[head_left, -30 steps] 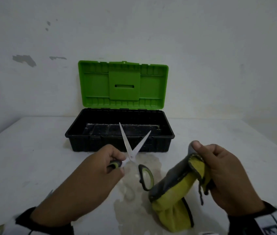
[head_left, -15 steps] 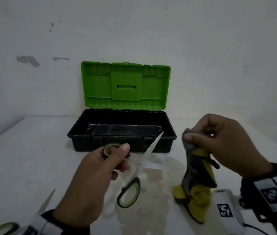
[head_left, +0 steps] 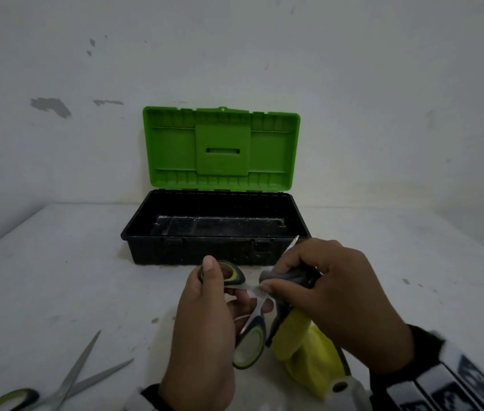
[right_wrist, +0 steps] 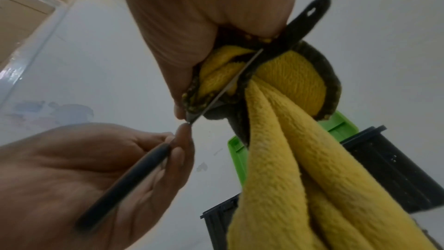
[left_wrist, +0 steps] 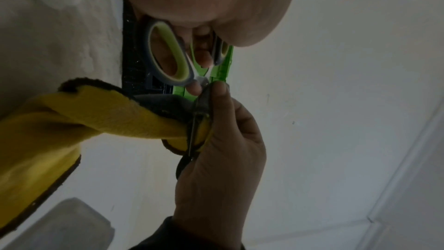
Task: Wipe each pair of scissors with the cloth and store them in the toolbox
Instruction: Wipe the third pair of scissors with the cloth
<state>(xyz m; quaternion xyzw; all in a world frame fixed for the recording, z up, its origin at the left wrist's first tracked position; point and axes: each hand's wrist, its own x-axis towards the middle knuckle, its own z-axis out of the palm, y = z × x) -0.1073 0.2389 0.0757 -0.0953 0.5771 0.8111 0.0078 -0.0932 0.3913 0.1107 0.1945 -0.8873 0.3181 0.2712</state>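
Note:
My left hand (head_left: 205, 318) grips the grey-and-green handles of a pair of scissors (head_left: 249, 342), blades spread open, in front of the toolbox (head_left: 214, 250). My right hand (head_left: 323, 295) pinches the yellow-and-grey cloth (head_left: 309, 351) folded around one blade; that blade's tip (head_left: 294, 241) pokes out above my knuckles. In the right wrist view the cloth (right_wrist: 288, 140) wraps the blade (right_wrist: 228, 86) and hangs down. The left wrist view shows the scissors handles (left_wrist: 168, 54) and the cloth (left_wrist: 96, 117). A second pair of scissors (head_left: 66, 384) lies open on the table at the lower left.
The toolbox is black with its green lid (head_left: 220, 146) standing open against the white wall; I see nothing in the box. The white table (head_left: 57, 277) has a damp stain under my hands. A small white device (head_left: 347, 390) lies by my right wrist.
My right hand has brought the cloth over to the scissors and closed it around one blade. My left hand turned the scissors so the blades point right.

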